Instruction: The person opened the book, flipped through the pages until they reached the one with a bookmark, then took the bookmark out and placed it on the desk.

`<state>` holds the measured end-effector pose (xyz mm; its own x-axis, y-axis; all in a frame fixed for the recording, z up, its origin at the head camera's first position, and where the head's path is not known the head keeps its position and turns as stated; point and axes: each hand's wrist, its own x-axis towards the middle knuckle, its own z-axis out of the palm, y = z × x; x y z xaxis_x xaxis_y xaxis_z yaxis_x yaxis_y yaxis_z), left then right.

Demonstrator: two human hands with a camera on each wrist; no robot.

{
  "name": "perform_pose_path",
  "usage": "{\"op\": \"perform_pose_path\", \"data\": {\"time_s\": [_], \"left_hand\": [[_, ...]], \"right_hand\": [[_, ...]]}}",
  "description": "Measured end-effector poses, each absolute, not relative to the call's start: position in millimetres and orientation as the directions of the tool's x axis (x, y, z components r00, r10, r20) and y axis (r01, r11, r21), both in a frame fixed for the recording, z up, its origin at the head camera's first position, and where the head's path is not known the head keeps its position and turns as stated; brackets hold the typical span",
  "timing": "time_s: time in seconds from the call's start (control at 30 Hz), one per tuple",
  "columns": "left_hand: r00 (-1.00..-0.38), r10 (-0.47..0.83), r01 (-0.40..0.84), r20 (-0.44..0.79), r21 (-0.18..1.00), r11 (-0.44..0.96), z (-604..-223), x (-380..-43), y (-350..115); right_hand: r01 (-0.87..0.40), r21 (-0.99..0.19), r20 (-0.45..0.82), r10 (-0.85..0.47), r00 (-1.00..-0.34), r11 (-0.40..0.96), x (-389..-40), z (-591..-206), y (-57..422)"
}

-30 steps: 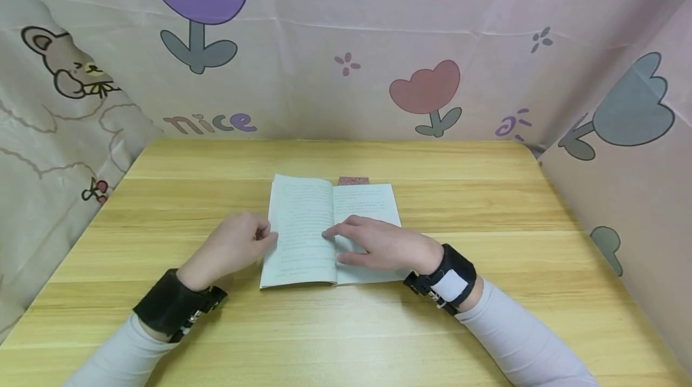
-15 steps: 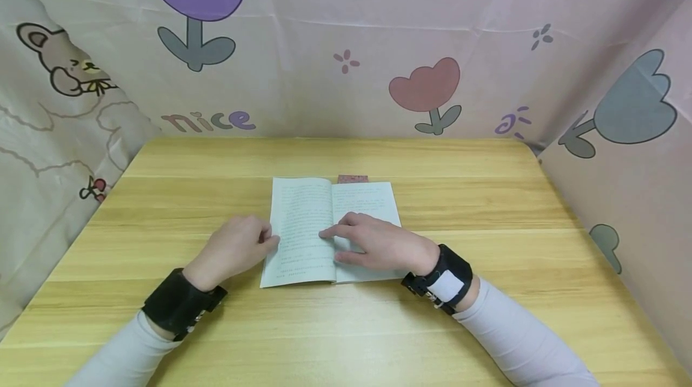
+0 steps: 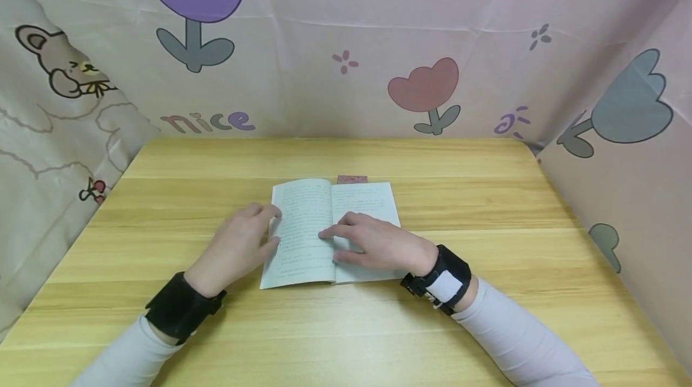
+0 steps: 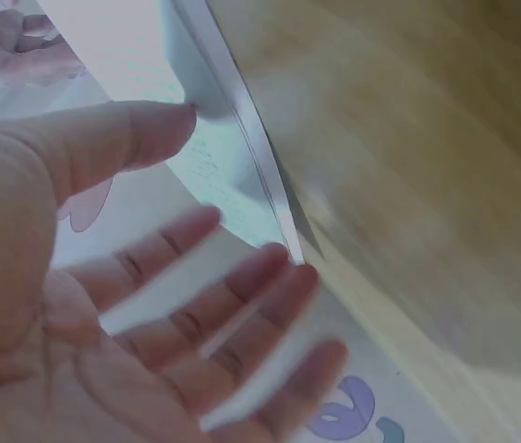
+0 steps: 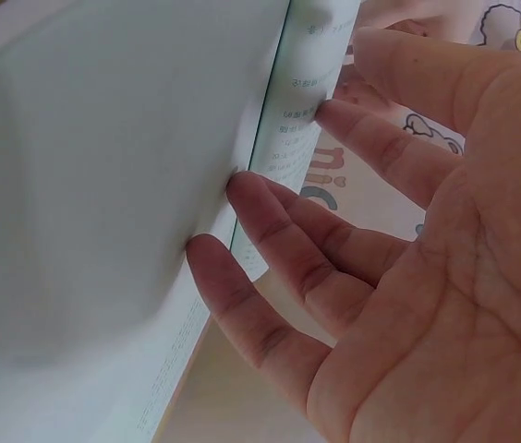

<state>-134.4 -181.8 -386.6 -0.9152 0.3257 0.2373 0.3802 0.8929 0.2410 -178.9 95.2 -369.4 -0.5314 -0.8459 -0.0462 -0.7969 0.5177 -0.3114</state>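
An open book (image 3: 303,213) with printed, pale pages lies in the middle of the wooden table. At its left edge is my left hand (image 3: 235,249), the thumb touching the left page's margin and the fingers spread apart. The left wrist view shows those fingers (image 4: 173,245) extended and loose, holding nothing, close to the page edges. My right hand (image 3: 386,249) rests across the right page, its index fingertip on the left page just past the spine. Seen from the right wrist, its fingertips (image 5: 212,254) press lightly on the paper, and part of the right page is hidden under the hand.
A small reddish patterned piece (image 3: 352,179) sticks out behind the book's top edge. The wooden table (image 3: 346,339) reaches back to a printed cloth (image 3: 303,86) with flowers, which also hangs along both sides. Both wrists wear black straps (image 3: 181,307).
My left hand's fingers were curled in at the page edge; now they have straightened and spread, with the thumb still at the margin. The right hand has barely moved.
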Motion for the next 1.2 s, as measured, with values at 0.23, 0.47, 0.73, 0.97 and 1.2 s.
{"op": "perform_pose_path", "data": {"time_s": [0.23, 0.47, 0.73, 0.97, 1.2], "left_hand": [[-0.877, 0.446, 0.479, 0.179, 0.271, 0.835, -388, -134, -178], [-0.898, 0.423, 0.440, 0.123, 0.308, 0.843, -388, -131, -177], [-0.910, 0.403, 0.413, 0.101, 0.318, 0.853, -386, -131, -177], [-0.912, 0.399, 0.407, 0.095, 0.325, 0.854, -387, -132, -179], [-0.910, 0.402, 0.411, 0.098, 0.322, 0.853, -388, -133, -179]], "right_hand": [[-0.801, -0.322, -0.038, -0.853, -0.521, 0.504, -179, -370, 96], [-0.779, -0.345, -0.073, -0.842, -0.535, 0.524, -182, -367, 104], [-0.624, -0.167, -0.178, -0.646, -0.743, 0.763, -204, -353, 129], [-0.458, -0.122, -0.229, -0.474, -0.851, 0.881, -218, -352, 148], [-0.424, -0.155, -0.248, -0.451, -0.857, 0.892, -217, -351, 150]]}}
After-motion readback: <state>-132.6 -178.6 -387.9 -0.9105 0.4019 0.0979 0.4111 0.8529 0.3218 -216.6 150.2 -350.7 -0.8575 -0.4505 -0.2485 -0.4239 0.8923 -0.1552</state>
